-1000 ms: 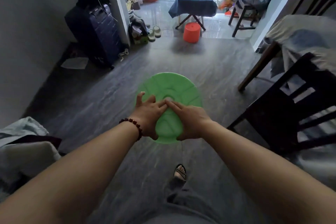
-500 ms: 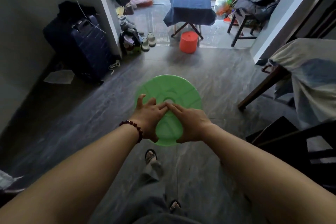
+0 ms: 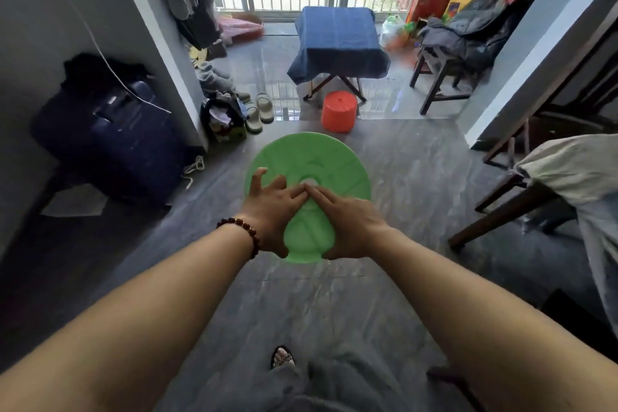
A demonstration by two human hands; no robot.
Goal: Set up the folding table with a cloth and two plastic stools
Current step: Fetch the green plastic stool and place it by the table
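Green round plastic stool, seen from its seat top, is carried at arm's length in front of the person, above the grey tiled floor. The left hand and the right hand press on the near half of the seat from either side, fingers spread flat and meeting at the small hole in the middle, thumbs apparently hooked under the near rim, so both hands have hold of it.

Compared with a second ago, the grip is unchanged but the room has slid closer: the small folding counter draped in a dark blue cloth and the orange round plastic stool just in front of it now sit larger and nearer, and the dark wooden chair that crowded the right side has mostly dropped out of sight. The person is walking toward the balcony doorway.

Judging by this, the counter is already unfolded and covered and one stool is placed; the green one is the second, to be set down beside the counter, which should nearly finish the job.
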